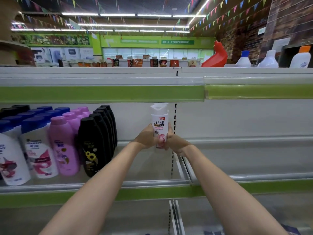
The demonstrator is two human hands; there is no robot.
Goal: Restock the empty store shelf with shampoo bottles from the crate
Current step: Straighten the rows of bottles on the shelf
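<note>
Two-hand grip (160, 141) on bottle (160, 126)

The white bottle (159, 126) held upright in both hands looks like smooth, glossy plastic with a printed label. On the left, the black bottles (91, 146) are shiny plastic, the pink bottles (65, 146) a softer satin plastic. The shelf (152, 173) is painted metal, pale and smooth, with a clear glossy plastic strip (254, 89) over its green edge. Far right, a red jug (217, 56) is glossy plastic.
</note>
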